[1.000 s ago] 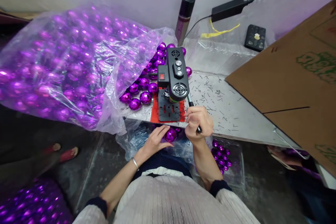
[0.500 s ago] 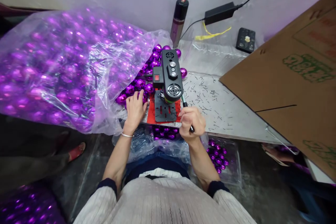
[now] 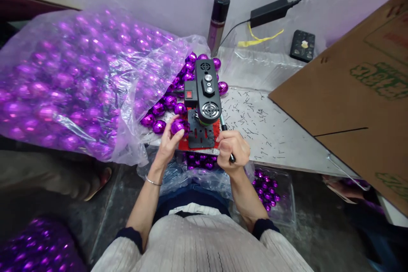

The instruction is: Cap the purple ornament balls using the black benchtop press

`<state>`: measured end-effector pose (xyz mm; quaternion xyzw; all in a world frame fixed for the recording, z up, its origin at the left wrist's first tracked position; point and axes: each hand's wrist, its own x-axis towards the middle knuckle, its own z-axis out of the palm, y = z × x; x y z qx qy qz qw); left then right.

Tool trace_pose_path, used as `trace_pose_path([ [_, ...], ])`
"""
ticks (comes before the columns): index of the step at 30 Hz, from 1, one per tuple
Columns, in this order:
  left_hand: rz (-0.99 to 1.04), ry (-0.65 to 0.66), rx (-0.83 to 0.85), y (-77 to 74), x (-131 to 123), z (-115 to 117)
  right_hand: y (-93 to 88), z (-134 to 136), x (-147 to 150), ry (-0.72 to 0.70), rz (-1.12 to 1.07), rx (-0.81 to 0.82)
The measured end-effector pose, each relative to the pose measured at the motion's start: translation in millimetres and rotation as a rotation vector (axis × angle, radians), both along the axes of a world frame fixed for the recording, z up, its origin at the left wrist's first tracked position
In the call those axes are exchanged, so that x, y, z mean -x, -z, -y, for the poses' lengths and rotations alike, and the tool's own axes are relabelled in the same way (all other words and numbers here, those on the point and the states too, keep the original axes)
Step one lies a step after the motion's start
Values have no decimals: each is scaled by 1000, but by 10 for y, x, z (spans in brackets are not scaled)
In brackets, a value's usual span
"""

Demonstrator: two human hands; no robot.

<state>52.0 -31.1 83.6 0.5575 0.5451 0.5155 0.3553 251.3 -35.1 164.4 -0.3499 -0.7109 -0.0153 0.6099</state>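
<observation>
A shiny purple ball ornament point(image 3: 179, 126) is held in my left hand point(image 3: 168, 142), between thumb and fingers, just left of the machine's base plate. My right hand point(image 3: 233, 149) is wrapped around the black-handled lever point(image 3: 224, 127) of a small black bench machine point(image 3: 208, 93). The machine has round vents, silver buttons and a red switch. Its slotted base plate point(image 3: 200, 138) rests on a red sheet point(image 3: 183, 144). Loose purple balls point(image 3: 158, 109) lie behind and beside my left hand.
A big clear bag point(image 3: 73, 80) of purple balls fills the left. Behind the machine stand a spray can point(image 3: 218, 23) and a power adapter point(image 3: 269, 12). An open carton point(image 3: 344, 106) leans in at right. Dark scraps litter the table point(image 3: 255, 127). Another person's foot point(image 3: 98, 182) shows lower left.
My left hand has picked up a purple ball from the loose group and brought it toward the base plate. My right hand stays on the lever.
</observation>
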Motion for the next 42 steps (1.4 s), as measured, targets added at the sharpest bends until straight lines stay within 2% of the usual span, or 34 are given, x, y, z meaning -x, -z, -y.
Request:
trace_pose_path([
  [3,298,110,214,122,-190,87,-32,-11,-14,7,24,4],
  [6,349,38,297,212,-315,85,-80,-33,-28,-7,33,-10],
  [10,222,-35,227,260,-405,26,-140,-51,-38,-10,46,-6],
  [16,-124,-125,58,323,-441,-35,-144,-46,-47,1,63,-7],
  [23,-449,-33,-126,302,-510,-157,-102,-36,-57,1,62,-6],
  [27,-448,-39,-200,384,-601,-206,-106,-30,-60,-20,67,1],
  [32,-433,-68,-188,516,-623,-190,-65,-15,-66,-15,60,-1],
  [37,-424,-59,-170,540,-588,-180,107,-10,-77,-39,62,-10],
  [42,-433,-44,-162,532,-565,-178,317,-63,-78,-72,57,-93],
])
